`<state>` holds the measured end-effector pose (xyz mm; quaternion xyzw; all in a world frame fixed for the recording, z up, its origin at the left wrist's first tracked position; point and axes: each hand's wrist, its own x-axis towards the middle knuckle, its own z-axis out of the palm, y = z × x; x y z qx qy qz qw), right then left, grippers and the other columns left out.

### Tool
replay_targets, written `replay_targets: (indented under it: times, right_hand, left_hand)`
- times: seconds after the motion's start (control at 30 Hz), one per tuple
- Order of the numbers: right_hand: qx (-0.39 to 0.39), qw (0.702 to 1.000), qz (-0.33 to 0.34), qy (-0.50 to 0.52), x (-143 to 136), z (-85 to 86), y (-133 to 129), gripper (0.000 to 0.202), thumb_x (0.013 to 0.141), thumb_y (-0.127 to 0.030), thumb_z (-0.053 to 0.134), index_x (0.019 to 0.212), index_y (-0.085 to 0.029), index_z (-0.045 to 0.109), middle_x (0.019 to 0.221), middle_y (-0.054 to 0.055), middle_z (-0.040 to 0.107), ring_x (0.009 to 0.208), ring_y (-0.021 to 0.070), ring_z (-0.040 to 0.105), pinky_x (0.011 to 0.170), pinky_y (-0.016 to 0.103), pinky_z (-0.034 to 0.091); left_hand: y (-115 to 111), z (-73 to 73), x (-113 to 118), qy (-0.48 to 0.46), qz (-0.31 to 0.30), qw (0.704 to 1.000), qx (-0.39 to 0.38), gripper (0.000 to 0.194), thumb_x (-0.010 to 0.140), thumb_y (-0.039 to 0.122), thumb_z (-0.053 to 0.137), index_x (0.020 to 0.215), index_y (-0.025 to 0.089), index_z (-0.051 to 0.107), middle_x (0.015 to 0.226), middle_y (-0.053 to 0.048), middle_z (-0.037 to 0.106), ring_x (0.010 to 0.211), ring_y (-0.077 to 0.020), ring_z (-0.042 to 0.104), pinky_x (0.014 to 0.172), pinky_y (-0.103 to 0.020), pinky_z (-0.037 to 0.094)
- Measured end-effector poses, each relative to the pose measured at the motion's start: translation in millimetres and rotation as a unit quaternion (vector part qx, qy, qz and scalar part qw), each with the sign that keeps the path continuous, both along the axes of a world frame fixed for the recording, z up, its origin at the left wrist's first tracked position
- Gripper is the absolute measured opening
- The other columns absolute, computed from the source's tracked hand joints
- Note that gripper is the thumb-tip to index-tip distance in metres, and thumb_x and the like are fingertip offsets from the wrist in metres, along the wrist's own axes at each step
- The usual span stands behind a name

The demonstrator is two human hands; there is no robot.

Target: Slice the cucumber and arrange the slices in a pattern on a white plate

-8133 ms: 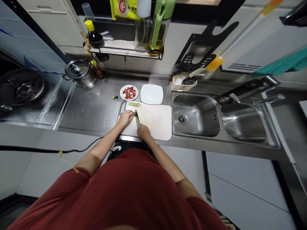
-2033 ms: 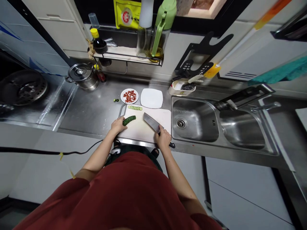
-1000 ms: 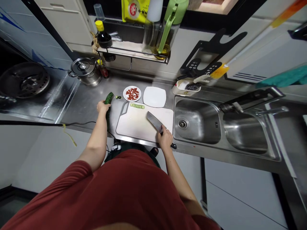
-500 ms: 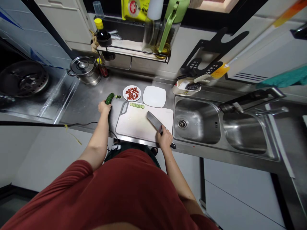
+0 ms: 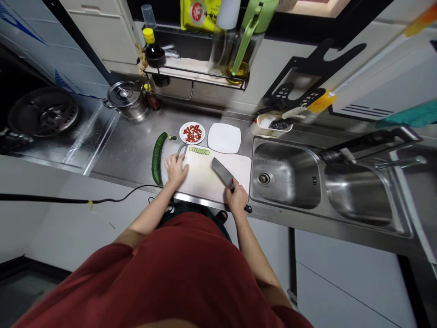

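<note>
My right hand (image 5: pixel 236 197) is wrapped round the black handle of a kitchen knife (image 5: pixel 221 171), whose broad blade lies over the white cutting board (image 5: pixel 201 182). My left hand (image 5: pixel 176 169) is at the left end of the board, fingers spread, holding nothing. Left of that hand, a long green cucumber (image 5: pixel 157 159) lies on the steel counter, apart from it. A row of cucumber slices (image 5: pixel 199 151) rests along the board's far edge. Two small cucumber ends (image 5: pixel 172 137) sit on the counter beyond the cucumber.
Behind the board stand a round plate of chopped red pieces (image 5: pixel 192 133) and a white square plate (image 5: pixel 224 138). A double sink (image 5: pixel 287 173) is on the right. At the back left are a lidded pot (image 5: pixel 128 100) and a bottle (image 5: pixel 152 97); a rack (image 5: pixel 194 75) hangs above.
My left hand has let go of the cucumber and moved right onto the cutting board's left end. The cucumber stays on the counter. My right hand keeps the knife in nearly the same place.
</note>
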<state>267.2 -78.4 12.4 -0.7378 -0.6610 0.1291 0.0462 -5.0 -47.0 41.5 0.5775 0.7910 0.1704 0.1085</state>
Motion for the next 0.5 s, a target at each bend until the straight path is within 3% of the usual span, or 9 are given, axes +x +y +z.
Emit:
replay_targets:
  times: [0.17,0.5]
  right_hand:
    - [0.018,1.0,-0.01,0.022,-1.5,-0.5,0.0,0.048,0.091,-0.032,0.042,0.136,-0.016,0.052,0.1,0.01,0.065,0.088,0.0213,0.058,0.079,0.029,0.037]
    - [0.014,0.995,-0.053,0.082,6.2,0.4,-8.5,0.047,0.095,-0.041,0.037,0.132,-0.019,0.055,0.108,0.01,0.067,0.094,0.021,0.061,0.081,0.028,0.04]
  left_hand:
    - [5.5,-15.5,25.6,-0.067,-0.088,0.994,-0.006,0.041,0.088,0.031,0.05,0.128,0.022,0.058,0.123,-0.012,0.055,0.118,-0.0284,0.047,0.105,-0.041,0.035]
    - [60.8,-30.9,33.0,-0.085,-0.122,0.989,0.014,0.04,0.09,0.023,0.045,0.127,0.019,0.06,0.114,-0.011,0.057,0.111,-0.0261,0.05,0.101,-0.036,0.038]
